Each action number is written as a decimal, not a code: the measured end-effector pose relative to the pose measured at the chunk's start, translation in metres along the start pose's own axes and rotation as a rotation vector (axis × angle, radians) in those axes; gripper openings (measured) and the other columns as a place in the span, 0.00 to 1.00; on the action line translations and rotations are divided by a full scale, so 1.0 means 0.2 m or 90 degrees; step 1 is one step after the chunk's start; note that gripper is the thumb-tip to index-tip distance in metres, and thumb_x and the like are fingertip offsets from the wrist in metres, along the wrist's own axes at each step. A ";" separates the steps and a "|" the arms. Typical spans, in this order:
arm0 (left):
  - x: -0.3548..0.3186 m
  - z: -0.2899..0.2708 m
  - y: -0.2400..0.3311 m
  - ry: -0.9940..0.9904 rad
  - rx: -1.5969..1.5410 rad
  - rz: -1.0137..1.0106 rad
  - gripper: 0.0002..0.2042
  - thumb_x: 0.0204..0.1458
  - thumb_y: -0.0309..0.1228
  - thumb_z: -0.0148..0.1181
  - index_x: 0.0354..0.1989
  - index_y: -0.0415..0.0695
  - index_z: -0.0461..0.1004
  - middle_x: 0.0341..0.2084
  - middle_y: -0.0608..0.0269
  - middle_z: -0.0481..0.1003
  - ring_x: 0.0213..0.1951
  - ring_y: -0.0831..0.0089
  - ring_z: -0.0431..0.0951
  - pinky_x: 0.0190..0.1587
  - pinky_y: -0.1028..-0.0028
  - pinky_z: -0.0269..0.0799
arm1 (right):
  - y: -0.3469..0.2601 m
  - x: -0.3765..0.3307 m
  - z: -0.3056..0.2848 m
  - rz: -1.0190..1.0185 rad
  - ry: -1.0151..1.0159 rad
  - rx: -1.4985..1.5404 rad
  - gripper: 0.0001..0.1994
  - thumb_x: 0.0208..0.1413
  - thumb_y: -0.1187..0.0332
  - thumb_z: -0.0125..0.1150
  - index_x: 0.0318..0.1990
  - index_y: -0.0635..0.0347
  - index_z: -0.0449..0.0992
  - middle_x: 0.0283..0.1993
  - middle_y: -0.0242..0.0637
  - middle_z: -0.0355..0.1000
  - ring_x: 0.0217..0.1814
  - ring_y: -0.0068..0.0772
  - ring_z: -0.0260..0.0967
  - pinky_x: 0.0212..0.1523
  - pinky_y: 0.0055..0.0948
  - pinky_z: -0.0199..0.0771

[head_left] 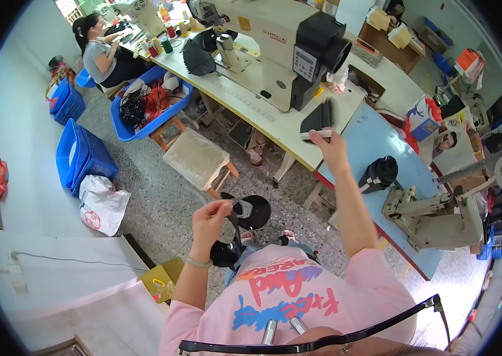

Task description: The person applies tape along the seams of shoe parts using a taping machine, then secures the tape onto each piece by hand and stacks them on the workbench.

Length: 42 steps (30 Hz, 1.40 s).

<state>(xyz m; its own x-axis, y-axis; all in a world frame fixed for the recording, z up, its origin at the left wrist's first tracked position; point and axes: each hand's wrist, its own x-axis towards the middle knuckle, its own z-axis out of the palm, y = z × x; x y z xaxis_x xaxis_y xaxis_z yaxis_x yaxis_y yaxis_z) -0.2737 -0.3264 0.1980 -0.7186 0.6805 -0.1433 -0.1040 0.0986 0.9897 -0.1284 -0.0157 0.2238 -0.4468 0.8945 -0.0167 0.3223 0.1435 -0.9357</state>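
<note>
My left hand (pixel 209 224) is raised in front of my body. Its fingers are pinched on a thin dark strap (pixel 234 223) that hangs beside it. Below, a black piece (pixel 225 254) lies against my lap, and a round black object (pixel 254 212) with a grey opening shows near my feet. Over the sewing table's near edge, my right hand (pixel 331 147) has its fingers closed on the end of a flat black piece (pixel 317 117) with a white strip (pixel 322 134) across it. The piece rests on the table, partly hidden by the fingers.
A large sewing machine (pixel 263 44) stands on the pale table (pixel 233 89), with fanned black pieces (pixel 198 56) beside it. At right, a blue table (pixel 357 139) holds a black bundle (pixel 379 174) and another machine (pixel 434 216). A stool (pixel 197 159), blue baskets (pixel 88 157) and a seated person (pixel 99 56) are left.
</note>
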 end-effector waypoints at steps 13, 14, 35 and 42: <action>0.07 0.00 -0.07 0.180 -0.195 -0.033 0.11 0.54 0.31 0.59 0.41 0.37 0.77 0.32 0.65 0.77 0.33 0.83 0.72 0.37 0.83 0.64 | 0.46 0.18 -0.13 -0.269 0.009 -0.495 0.29 0.46 0.52 0.63 0.52 0.61 0.68 0.51 0.46 0.69 0.51 0.45 0.68 0.55 0.47 0.62; 0.06 0.01 -0.08 0.191 -0.197 -0.056 0.11 0.54 0.30 0.59 0.42 0.35 0.77 0.34 0.63 0.78 0.36 0.80 0.74 0.42 0.81 0.67 | 0.20 0.01 0.01 -0.220 -0.120 -0.328 0.21 0.49 0.55 0.61 0.47 0.60 0.73 0.47 0.48 0.70 0.49 0.43 0.69 0.50 0.36 0.68; -0.08 0.23 -0.07 -0.033 -0.023 0.074 0.09 0.52 0.32 0.60 0.29 0.39 0.77 0.32 0.63 0.74 0.47 0.67 0.67 0.56 0.68 0.56 | 0.20 -0.45 0.47 0.430 -0.189 0.585 0.10 0.54 0.66 0.56 0.25 0.61 0.70 0.24 0.35 0.69 0.24 0.29 0.64 0.29 0.28 0.70; -0.02 0.17 -0.10 -0.059 -0.178 -0.087 0.09 0.55 0.32 0.59 0.33 0.36 0.75 0.26 0.74 0.72 0.29 0.88 0.66 0.31 0.85 0.60 | 0.52 -0.44 0.14 -0.228 -0.311 -0.466 0.14 0.52 0.66 0.60 0.44 0.63 0.72 0.42 0.43 0.70 0.49 0.40 0.67 0.52 0.39 0.67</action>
<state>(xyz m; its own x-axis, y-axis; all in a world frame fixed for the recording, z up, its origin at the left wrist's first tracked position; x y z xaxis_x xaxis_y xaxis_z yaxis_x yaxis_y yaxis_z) -0.2448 -0.3074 0.1786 -0.6202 0.7395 -0.2617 -0.3891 -0.0003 0.9212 -0.0781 -0.0902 0.1175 -0.8664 0.4941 -0.0721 0.4678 0.7528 -0.4631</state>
